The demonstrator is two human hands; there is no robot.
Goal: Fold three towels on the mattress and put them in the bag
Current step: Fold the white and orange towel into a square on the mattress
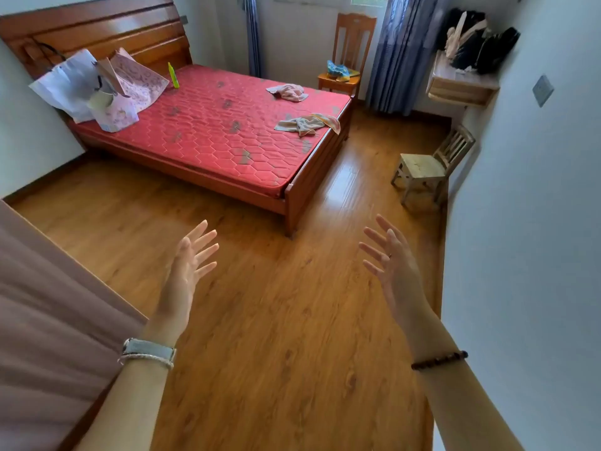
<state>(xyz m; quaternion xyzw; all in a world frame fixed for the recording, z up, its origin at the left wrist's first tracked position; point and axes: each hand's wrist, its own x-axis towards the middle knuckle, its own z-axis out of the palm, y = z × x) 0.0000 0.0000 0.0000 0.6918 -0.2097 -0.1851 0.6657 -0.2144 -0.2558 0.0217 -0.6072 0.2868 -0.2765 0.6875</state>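
Both hands are up front over the wood floor, left hand (188,265) and right hand (392,266), fingers spread wide, holding nothing. Further back on the red mattress (208,131), a pink towel (289,91) and a grey-and-yellow towel (307,123) lie crumpled near the foot end, with the white bag (70,84) up by the headboard.

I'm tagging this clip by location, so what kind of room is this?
Most likely a home bedroom: a wooden bed with a bare red mattress, blue curtains at the window, and a small wooden chair by the wall.
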